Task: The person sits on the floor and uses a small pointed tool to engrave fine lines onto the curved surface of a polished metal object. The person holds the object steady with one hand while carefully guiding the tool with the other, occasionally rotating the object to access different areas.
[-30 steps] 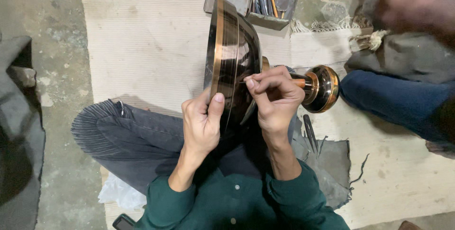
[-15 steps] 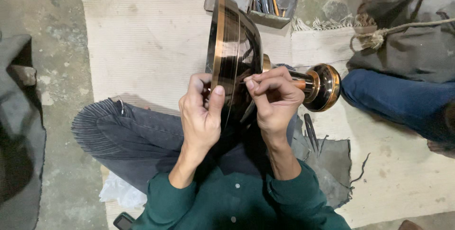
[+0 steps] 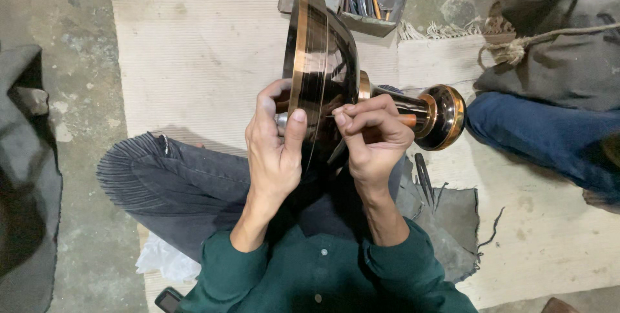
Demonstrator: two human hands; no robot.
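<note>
- Footed bowl (image 3: 323, 61): glossy dark metal, copper-banded rim, lying sideways over the lap.
- Left hand (image 3: 276, 148) clasps the rim.
- Right hand (image 3: 371, 139) pinches a slim engraving tool (image 3: 408, 119) against the bowl.
- Woven mat (image 3: 194, 55) beneath.

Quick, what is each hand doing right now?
Left hand: closed on the rim of the dark metal goblet.
Right hand: closed on a thin tool against the goblet.

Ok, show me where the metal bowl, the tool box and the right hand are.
metal bowl (image 3: 323, 61): head view, on its dark curved side.
tool box (image 3: 378, 24): head view, on its front wall.
right hand (image 3: 374, 139): head view, on the back of the hand, closed around a thin tool.
</note>
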